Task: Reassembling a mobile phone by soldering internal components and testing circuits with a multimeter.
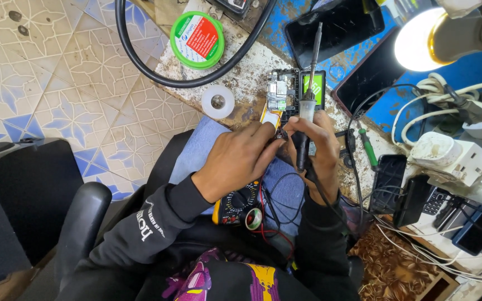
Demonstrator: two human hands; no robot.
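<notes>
An opened mobile phone (pixel 285 92) with its circuit board exposed lies on the worn bench, just beyond my hands. My right hand (pixel 318 150) grips a soldering iron (pixel 308 106) by its dark handle, the metal tip pointing away from me over the phone. My left hand (pixel 241 159) pinches a small dark part (pixel 282 135) at the phone's near end, fingertips touching the right hand. A yellow multimeter (pixel 240 205) with red and black leads rests on my lap below the hands.
A green round tin (pixel 198 39), a white tape roll (pixel 217 102) and a thick black cable (pixel 157 69) lie at the bench's left. Two dark phones (pixel 336 25) sit at the back. A lit lamp (pixel 419 39), white power strip (pixel 453 156) and tangled wires crowd the right. Tiled floor lies left.
</notes>
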